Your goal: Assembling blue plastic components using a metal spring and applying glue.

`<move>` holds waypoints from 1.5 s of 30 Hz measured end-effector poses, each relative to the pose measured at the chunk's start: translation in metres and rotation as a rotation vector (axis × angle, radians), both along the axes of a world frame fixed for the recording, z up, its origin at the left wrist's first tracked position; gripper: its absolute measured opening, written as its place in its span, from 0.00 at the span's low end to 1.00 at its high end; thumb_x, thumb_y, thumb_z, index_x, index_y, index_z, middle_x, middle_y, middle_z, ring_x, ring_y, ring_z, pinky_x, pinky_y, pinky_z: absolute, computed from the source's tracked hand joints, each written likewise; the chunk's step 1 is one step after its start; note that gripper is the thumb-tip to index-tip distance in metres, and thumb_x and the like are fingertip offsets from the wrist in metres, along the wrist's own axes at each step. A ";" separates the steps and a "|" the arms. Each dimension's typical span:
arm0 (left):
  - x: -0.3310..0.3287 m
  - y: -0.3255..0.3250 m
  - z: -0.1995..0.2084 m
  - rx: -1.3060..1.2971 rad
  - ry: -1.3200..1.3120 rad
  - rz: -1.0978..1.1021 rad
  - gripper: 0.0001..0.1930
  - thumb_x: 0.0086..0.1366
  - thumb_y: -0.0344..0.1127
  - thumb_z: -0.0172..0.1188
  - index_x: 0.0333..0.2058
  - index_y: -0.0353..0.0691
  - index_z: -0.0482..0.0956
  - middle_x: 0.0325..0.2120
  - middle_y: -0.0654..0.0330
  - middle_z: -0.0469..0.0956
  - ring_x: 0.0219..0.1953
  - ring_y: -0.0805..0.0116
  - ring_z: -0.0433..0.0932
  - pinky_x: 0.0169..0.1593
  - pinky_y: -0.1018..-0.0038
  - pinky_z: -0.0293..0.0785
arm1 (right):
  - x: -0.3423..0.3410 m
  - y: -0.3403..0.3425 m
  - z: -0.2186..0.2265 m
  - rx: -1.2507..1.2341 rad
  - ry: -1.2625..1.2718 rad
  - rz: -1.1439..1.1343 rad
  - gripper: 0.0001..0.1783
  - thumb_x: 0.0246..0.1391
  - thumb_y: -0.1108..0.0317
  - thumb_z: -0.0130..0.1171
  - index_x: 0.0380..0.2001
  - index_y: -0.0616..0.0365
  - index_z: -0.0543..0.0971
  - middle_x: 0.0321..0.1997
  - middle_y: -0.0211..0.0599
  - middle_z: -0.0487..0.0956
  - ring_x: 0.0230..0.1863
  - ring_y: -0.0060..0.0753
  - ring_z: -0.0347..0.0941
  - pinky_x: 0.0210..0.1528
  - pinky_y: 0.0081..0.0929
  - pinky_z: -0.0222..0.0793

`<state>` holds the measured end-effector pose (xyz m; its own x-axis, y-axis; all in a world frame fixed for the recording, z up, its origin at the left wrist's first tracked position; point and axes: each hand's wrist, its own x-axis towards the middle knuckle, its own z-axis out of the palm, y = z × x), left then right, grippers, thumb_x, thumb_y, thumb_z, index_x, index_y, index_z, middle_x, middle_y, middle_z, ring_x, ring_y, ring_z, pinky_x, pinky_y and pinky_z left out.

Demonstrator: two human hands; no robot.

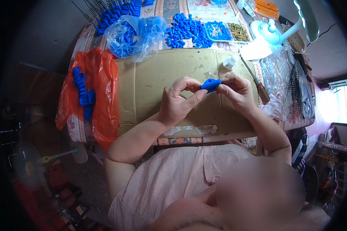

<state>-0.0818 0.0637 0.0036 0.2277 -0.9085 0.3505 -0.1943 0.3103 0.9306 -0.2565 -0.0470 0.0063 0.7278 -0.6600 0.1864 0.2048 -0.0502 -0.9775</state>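
Observation:
Between my two hands, above a brown cardboard sheet point(162, 73), is a small blue plastic part point(211, 85) with a hole near its top edge. My left hand point(177, 101) pinches its left end between thumb and fingers. At the other end my right hand point(237, 91) grips it the same way. A small white bottle point(230, 62) stands just beyond my right hand. To the right of that hand lies a screwdriver point(261, 89) with a brown handle, its shaft pointing away from me.
At left, a red plastic bag point(104, 73) bears several blue parts point(82, 90). Along the back are clear bags of blue pieces point(133, 36), a blue heap point(189, 30), a tray of brass-coloured pins point(238, 32) and a lamp point(266, 30). Dark springs point(295, 86) lie at right.

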 end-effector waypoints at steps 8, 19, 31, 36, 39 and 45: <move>0.005 -0.005 0.004 -0.277 -0.268 0.065 0.09 0.49 0.20 0.63 0.28 0.37 0.72 0.25 0.58 0.75 0.28 0.70 0.75 0.32 0.78 0.70 | -0.002 -0.007 0.000 -0.388 0.115 -0.035 0.05 0.46 0.80 0.60 0.29 0.62 0.76 0.26 0.34 0.77 0.31 0.21 0.75 0.32 0.20 0.68; 0.006 -0.004 0.010 -0.305 -0.380 0.066 0.09 0.49 0.20 0.63 0.27 0.36 0.72 0.24 0.56 0.75 0.27 0.67 0.75 0.31 0.75 0.70 | 0.000 -0.005 0.009 -0.554 0.084 -0.051 0.07 0.42 0.80 0.61 0.28 0.61 0.76 0.25 0.36 0.78 0.27 0.30 0.76 0.30 0.23 0.68; 0.005 -0.001 0.006 -0.094 -0.244 0.052 0.07 0.51 0.23 0.63 0.27 0.36 0.72 0.25 0.61 0.75 0.28 0.76 0.74 0.33 0.80 0.70 | -0.004 -0.004 -0.002 -0.209 0.129 0.025 0.04 0.50 0.78 0.58 0.27 0.64 0.73 0.26 0.32 0.76 0.29 0.19 0.75 0.29 0.17 0.69; 0.001 0.001 0.005 0.053 -0.131 0.053 0.07 0.52 0.25 0.63 0.28 0.37 0.73 0.25 0.63 0.75 0.29 0.79 0.74 0.34 0.81 0.70 | -0.004 -0.004 -0.001 -0.046 0.144 0.082 0.04 0.51 0.77 0.58 0.29 0.63 0.72 0.26 0.31 0.75 0.29 0.19 0.75 0.29 0.16 0.70; 0.000 0.001 0.009 0.116 -0.052 0.035 0.07 0.53 0.25 0.62 0.29 0.37 0.73 0.26 0.65 0.75 0.30 0.80 0.74 0.35 0.82 0.71 | -0.004 -0.005 0.000 0.000 0.144 0.099 0.05 0.51 0.76 0.58 0.29 0.63 0.72 0.27 0.31 0.76 0.28 0.18 0.74 0.30 0.16 0.70; 0.001 -0.001 0.004 0.125 0.043 -0.028 0.07 0.55 0.25 0.60 0.32 0.36 0.71 0.31 0.62 0.75 0.35 0.79 0.74 0.40 0.81 0.72 | -0.005 -0.006 0.001 -0.005 0.167 0.103 0.05 0.51 0.75 0.58 0.29 0.63 0.73 0.26 0.31 0.76 0.28 0.19 0.74 0.29 0.15 0.68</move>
<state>-0.0808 0.0624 0.0072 0.2140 -0.9507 0.2244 -0.1461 0.1960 0.9697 -0.2611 -0.0527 0.0070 0.8125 -0.5797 0.0608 0.0444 -0.0425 -0.9981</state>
